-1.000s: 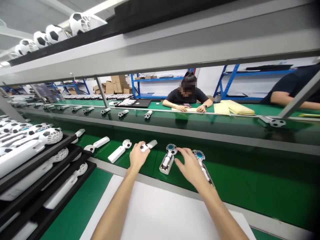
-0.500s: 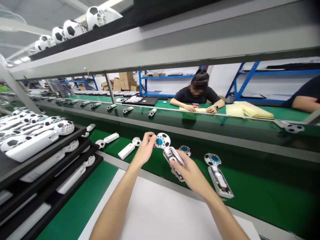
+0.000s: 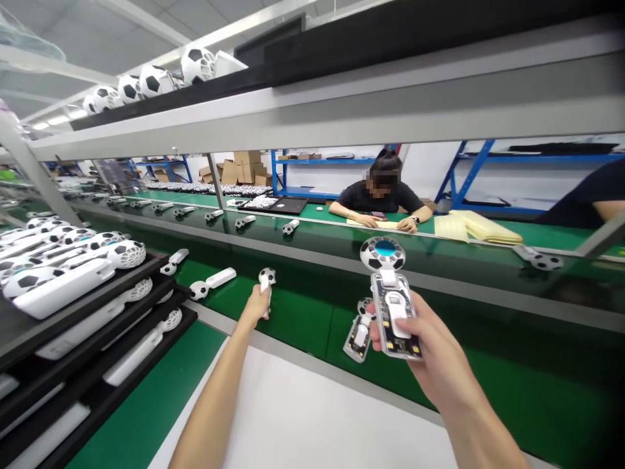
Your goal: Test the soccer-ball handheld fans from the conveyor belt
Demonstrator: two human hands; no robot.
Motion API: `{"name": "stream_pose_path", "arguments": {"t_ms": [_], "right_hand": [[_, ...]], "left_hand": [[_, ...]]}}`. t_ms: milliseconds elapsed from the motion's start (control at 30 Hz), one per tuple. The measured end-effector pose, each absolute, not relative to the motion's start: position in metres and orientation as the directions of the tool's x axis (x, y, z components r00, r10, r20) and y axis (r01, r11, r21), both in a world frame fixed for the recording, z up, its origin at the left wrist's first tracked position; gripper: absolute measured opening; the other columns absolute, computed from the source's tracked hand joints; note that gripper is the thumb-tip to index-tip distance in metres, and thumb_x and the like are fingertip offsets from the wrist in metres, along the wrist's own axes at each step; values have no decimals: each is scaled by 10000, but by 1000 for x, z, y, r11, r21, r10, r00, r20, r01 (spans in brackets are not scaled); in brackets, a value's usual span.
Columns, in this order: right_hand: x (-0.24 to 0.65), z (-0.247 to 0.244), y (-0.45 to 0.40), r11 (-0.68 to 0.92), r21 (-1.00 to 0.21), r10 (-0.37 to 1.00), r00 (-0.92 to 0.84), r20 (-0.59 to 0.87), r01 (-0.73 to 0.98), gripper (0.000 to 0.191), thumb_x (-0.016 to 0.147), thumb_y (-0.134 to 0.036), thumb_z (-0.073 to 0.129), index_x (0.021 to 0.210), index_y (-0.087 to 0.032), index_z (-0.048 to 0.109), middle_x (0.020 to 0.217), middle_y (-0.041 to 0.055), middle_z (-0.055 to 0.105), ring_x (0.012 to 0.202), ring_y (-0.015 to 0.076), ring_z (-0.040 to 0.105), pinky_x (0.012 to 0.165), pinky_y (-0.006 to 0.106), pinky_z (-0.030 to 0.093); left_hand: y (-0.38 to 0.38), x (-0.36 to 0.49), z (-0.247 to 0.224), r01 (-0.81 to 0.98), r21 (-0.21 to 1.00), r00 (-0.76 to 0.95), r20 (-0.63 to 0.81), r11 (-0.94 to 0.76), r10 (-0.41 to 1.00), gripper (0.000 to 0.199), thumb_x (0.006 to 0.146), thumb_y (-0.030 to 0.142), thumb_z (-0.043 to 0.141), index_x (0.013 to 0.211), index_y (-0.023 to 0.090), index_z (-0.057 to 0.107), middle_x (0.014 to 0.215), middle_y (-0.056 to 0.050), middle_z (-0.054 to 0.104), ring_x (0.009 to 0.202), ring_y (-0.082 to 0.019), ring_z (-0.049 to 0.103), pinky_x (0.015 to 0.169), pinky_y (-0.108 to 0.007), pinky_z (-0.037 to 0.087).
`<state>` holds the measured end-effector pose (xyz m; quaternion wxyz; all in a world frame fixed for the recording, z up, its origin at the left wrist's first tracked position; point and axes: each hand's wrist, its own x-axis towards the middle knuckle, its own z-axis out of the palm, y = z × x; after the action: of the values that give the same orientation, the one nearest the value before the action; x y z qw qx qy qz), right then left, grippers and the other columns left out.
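My right hand (image 3: 434,339) is closed around the handle of a handheld fan (image 3: 396,312), raised above the green belt. Its soccer-ball head with a blue centre points up, and a circuit board shows in the handle. To the left, my left hand (image 3: 256,306) grips the white handle of another handheld fan (image 3: 267,276) at the belt; my fingers partly cover it. Between my hands, a third fan with its circuit board showing (image 3: 359,337) lies on the belt, its head partly behind my right hand's fan.
Stacked black trays of fans (image 3: 83,280) stand at left. More white fans (image 3: 213,283) lie along the green belt (image 3: 303,312). White sheet (image 3: 303,404) covers the near bench. A rail (image 3: 312,117) crosses overhead. Opposite, a person (image 3: 383,189) sits by yellow sheets (image 3: 483,227).
My left hand has left the fan's head and moved left onto a white fan. My right hand has turned a fan upright and brought it closer. The view has shifted slightly.
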<state>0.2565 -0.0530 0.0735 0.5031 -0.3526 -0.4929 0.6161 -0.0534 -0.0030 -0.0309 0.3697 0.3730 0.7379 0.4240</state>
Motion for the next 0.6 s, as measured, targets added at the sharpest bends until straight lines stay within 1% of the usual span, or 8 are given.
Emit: {"name": "stream_pose_path", "arguments": {"t_ms": [33,100,200,300,400,467,533,600], "right_hand": [[257,76,-55,-2,-963,972,-229,62,-270,379,784,-273,600,1152,-205,540,911,48,669,635,184,633,561,304,538],[259,79,-57,10,-960,976,-205,70,-280,437,770,-267,615,1194,-211,525,959,57,669,668,192,645,584,320,557],[262,83,-61,11,-944,975,-206,84,-330,484,758,-244,618,1228,-216,505,1049,71,661,720,197,653,617,335,567],[265,87,-64,5,-919,964,-242,109,-395,499,751,-213,624,1235,-208,504,1088,75,652,769,191,654,653,318,559],[270,88,-65,-9,-902,942,-305,137,-432,528,756,-202,635,1264,-217,492,1071,74,658,809,205,664,689,326,554],[274,89,-65,-21,-905,922,-360,147,-424,553,769,-202,631,1298,-227,470,1011,64,667,802,217,672,715,346,550],[275,89,-67,-23,-913,905,-396,154,-407,566,776,-200,624,1318,-223,459,951,57,671,770,221,678,710,351,542],[275,91,-69,-18,-906,909,-385,162,-422,604,771,-185,620,1346,-232,441,997,66,672,740,209,672,673,340,534]], "left_hand": [[-4,-47,-23,174,935,-377,-228,311,898,492,990,448,422,1380,151,386,1034,-110,628,759,-170,637,653,-330,541],[-11,-33,-5,45,979,-225,-184,199,957,493,964,397,436,1399,179,357,992,-97,646,688,-149,636,600,-293,529],[-28,-8,26,-116,990,-36,-87,82,996,522,887,302,490,1390,222,378,1024,-93,663,697,-157,664,640,-308,553],[-47,9,53,-294,954,106,-22,52,994,510,867,303,526,1350,179,419,1099,-153,671,723,-204,690,614,-321,556],[-62,17,71,-399,916,169,29,41,985,476,857,269,576,1306,156,462,1172,-187,657,687,-202,672,537,-298,530],[-69,18,78,-396,918,176,56,19,983,435,859,243,578,1277,159,491,1190,-174,649,672,-186,646,516,-293,523],[-74,18,83,-391,920,177,80,-4,981,386,864,234,568,1238,155,521,1190,-161,644,665,-173,622,507,-289,519],[-78,18,87,-385,922,175,100,-25,979,357,868,236,557,1214,150,540,1192,-153,638,661,-163,606,502,-285,518]]}}
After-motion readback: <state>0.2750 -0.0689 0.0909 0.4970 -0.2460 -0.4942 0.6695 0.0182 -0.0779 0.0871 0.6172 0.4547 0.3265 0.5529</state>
